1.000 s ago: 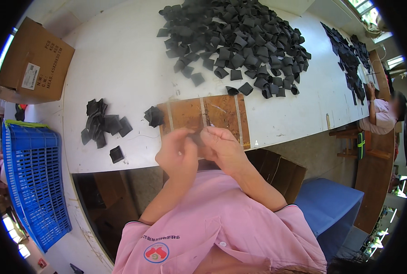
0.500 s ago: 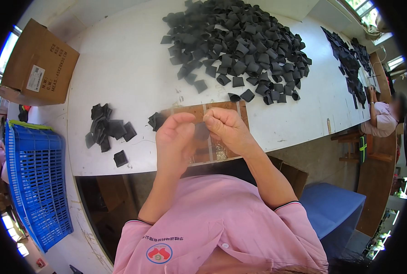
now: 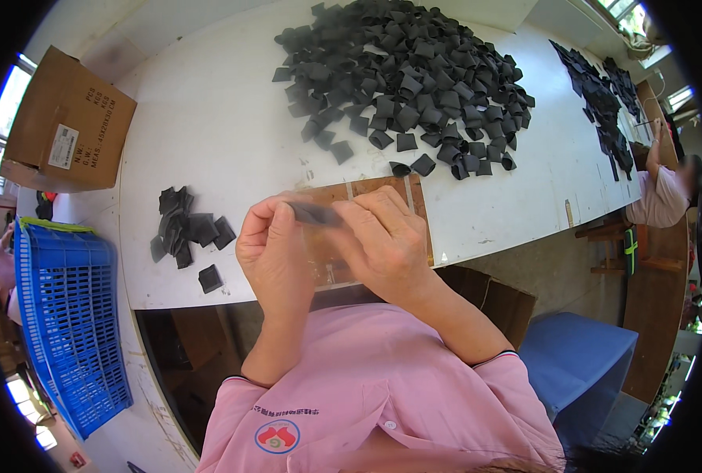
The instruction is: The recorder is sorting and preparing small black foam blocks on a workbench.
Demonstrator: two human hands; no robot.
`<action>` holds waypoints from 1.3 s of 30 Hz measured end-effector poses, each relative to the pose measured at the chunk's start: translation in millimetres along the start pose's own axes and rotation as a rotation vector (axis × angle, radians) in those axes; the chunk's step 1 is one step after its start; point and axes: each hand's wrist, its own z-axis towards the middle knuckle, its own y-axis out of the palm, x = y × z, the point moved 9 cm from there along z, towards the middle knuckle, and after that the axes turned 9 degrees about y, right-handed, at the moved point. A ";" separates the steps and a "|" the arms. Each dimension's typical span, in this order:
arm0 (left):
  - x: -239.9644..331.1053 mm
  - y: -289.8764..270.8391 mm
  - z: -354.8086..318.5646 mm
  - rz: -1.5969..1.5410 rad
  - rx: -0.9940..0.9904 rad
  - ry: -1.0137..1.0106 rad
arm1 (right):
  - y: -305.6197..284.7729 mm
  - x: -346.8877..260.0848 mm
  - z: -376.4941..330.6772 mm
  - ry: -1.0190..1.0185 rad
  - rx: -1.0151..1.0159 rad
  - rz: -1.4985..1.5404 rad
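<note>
Between my two hands, above the table, is a small black fabric piece point(image 3: 313, 214), looking folded or rolled into a narrow strip. My left hand point(image 3: 274, 248) pinches its left end between thumb and fingers. Closed over its right end is my right hand point(image 3: 389, 240), with the fingers bent and covering part of it. Below them lies a brown board point(image 3: 331, 258) with pale strips, at the table's near edge. Left of my left hand sits a small pile of flat black pieces point(image 3: 201, 229), with one single square point(image 3: 209, 278) nearer me.
A large heap of black fabric tubes point(image 3: 422, 94) covers the table's point(image 3: 209, 118) far middle. At the left stand a cardboard box point(image 3: 71, 118) and a blue plastic basket point(image 3: 75, 315). More black pieces point(image 3: 599, 110) lie far right, near another person point(image 3: 662, 193). A blue stool point(image 3: 572, 355) stands right.
My hands have moved apart, and the black piece now stretches sideways between them. My left hand now covers the spot where a few black pieces lay. The person at right has raised an arm.
</note>
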 end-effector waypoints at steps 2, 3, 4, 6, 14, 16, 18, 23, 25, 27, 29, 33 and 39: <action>-4.8 -0.9 -2.3 -0.029 -0.037 -0.032 | -2.5 0.5 3.1 -0.015 0.010 -0.012; -4.4 -2.2 -4.4 -0.008 -0.028 -0.021 | -1.1 3.3 2.7 -0.016 -0.020 0.004; -4.1 -3.9 -6.2 0.012 -0.019 -0.009 | 1.3 5.4 2.0 -0.017 -0.049 0.020; -6.0 -7.6 -10.3 0.065 -0.032 0.014 | 3.7 12.0 -4.8 -0.009 -0.043 0.064; -14.8 3.9 -3.4 0.405 -0.368 -0.030 | 3.1 10.0 -3.9 0.007 -0.103 0.035; -24.9 -4.4 -9.7 0.481 -0.355 -0.152 | 6.8 6.3 0.4 0.016 -0.195 -0.026; -25.4 -9.7 -11.3 0.408 -0.256 -0.145 | 11.9 16.1 8.5 0.138 -0.328 0.120; -44.1 -87.9 16.4 0.840 -0.028 0.072 | -6.8 105.6 40.7 0.795 -0.024 0.814; -34.6 -124.3 31.9 1.044 0.112 0.247 | 5.1 112.8 16.7 0.891 -0.052 0.801; -43.5 -129.6 39.2 1.466 -0.064 0.244 | 19.6 110.4 -17.8 1.004 -0.179 0.719; -60.7 -141.5 40.3 1.533 -0.118 0.163 | 34.4 102.8 -47.1 1.048 -0.314 0.702; -76.1 -148.4 41.6 1.513 -0.180 0.196 | 60.7 82.2 -87.5 1.075 -0.566 0.671; -31.6 -93.3 23.5 1.153 -0.237 0.354 | 88.5 67.1 -112.1 1.222 -0.692 0.856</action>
